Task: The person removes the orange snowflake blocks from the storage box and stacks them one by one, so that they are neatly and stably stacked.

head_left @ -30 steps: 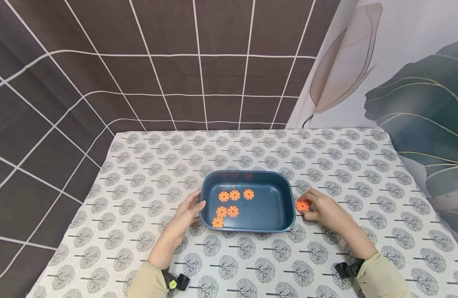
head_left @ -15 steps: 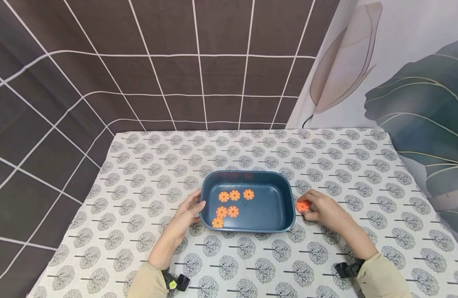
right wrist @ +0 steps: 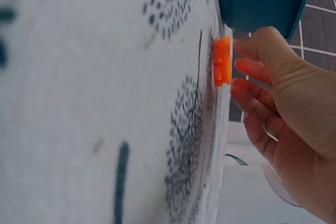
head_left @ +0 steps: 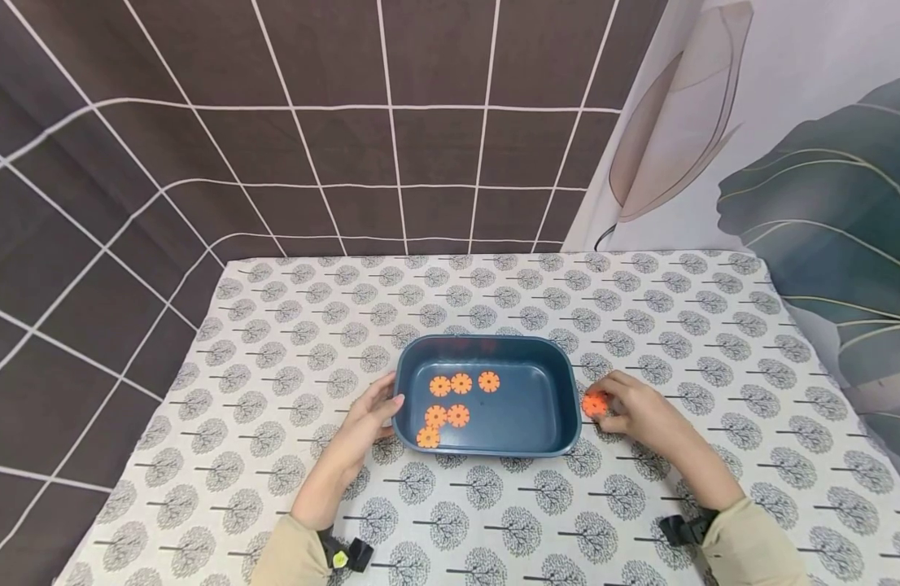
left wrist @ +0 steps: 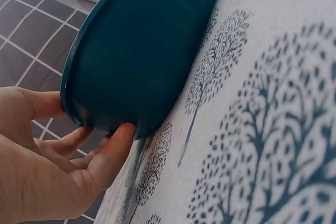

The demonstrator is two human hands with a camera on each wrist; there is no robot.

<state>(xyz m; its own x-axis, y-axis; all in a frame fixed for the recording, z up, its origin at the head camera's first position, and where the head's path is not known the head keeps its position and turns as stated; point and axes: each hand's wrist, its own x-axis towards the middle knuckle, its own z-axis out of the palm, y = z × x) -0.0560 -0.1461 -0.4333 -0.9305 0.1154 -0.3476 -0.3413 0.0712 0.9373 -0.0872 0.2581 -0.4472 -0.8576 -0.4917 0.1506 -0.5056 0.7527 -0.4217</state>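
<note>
A dark blue rectangular tub stands on the cloth. Several orange notched discs lie flat on the left half of its floor. My left hand rests at the tub's left end; in the left wrist view its fingertips touch the outer wall and rim. Beyond the right end, a small stack of orange notched discs lies on the cloth. My right hand is over that stack, fingers bent loosely. In the right wrist view the fingertips are right at the stack's top face, without closing round it.
A white tablecloth printed with grey trees covers the table. Dark cloth with a white grid hangs behind and at the left. A pale curtain with leaf shapes hangs at the right. Each wrist wears a black strap.
The right fingers have shifted very slightly over the orange discs beside the tub. The tub, the discs inside it and the left hand stay where they were.
</note>
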